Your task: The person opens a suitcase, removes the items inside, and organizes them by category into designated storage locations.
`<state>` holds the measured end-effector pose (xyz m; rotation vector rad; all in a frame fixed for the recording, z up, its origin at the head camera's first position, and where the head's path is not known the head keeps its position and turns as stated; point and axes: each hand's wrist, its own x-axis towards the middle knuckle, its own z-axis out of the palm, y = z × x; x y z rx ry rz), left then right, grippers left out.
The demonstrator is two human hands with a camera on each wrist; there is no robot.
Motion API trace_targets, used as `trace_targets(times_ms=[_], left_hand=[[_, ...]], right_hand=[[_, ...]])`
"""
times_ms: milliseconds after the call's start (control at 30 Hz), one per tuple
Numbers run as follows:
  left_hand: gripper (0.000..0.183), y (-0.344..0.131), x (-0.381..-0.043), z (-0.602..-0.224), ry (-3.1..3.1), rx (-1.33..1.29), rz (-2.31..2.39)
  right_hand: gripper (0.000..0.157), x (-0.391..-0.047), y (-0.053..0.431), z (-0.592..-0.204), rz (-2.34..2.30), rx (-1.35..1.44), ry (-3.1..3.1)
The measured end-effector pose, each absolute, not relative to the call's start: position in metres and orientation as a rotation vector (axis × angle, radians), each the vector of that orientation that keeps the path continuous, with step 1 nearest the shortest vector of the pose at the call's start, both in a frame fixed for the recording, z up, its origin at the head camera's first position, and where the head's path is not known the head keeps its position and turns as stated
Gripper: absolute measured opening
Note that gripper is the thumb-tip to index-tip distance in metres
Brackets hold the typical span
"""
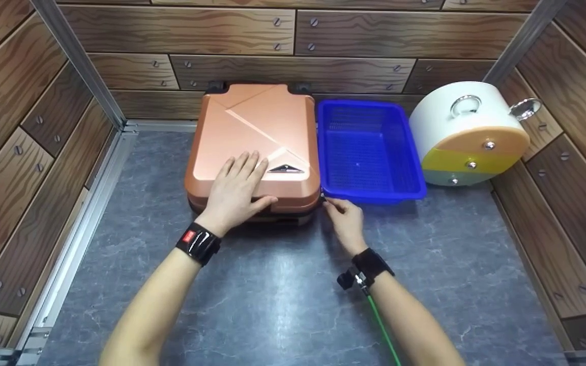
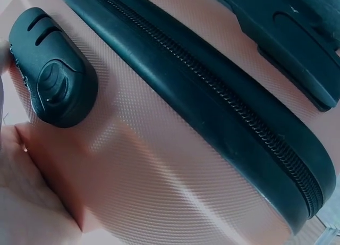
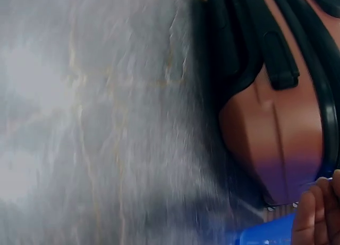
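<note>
A rose-gold hard-shell suitcase (image 1: 252, 132) lies flat on the grey floor. My left hand (image 1: 234, 190) rests on its lid near the front edge, fingers straight and spread. In the left wrist view, a black combination lock (image 2: 66, 69) sits beside that hand, and a black zipper (image 2: 212, 85) runs around the side. At the suitcase's front right corner, my right hand (image 1: 345, 218) pinches a small dark zipper pull (image 1: 322, 194), mostly covered by the fingertips. The right wrist view catches only the fingers (image 3: 313, 210) at its lower right, close to the zipper band.
A blue plastic basket (image 1: 374, 195) stands against the suitcase's right side, close to my right hand. Farther right is a rounded white drawer box (image 1: 450, 112) with orange, yellow and green fronts. Wood-patterned walls (image 1: 232, 30) enclose the floor. A green cable (image 1: 382, 323) trails from the right wrist.
</note>
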<state>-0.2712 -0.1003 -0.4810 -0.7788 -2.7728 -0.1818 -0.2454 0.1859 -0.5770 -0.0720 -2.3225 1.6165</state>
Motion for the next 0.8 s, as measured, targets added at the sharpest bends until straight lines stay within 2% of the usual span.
trace_targets(times_ms=[300,800], left_hand=[[0.091,-0.098,-0.271,-0.479,-2.792,-0.769,-0.141],[0.091,-0.099,-0.270,-0.479,-2.818,-0.757,-0.133]], right_hand=[[0.012,-0.244,0.195,-0.571,1.275,0.091,-2.430],[0.013,-0.226,0.194,-0.568,0.922,0.400,-2.450]])
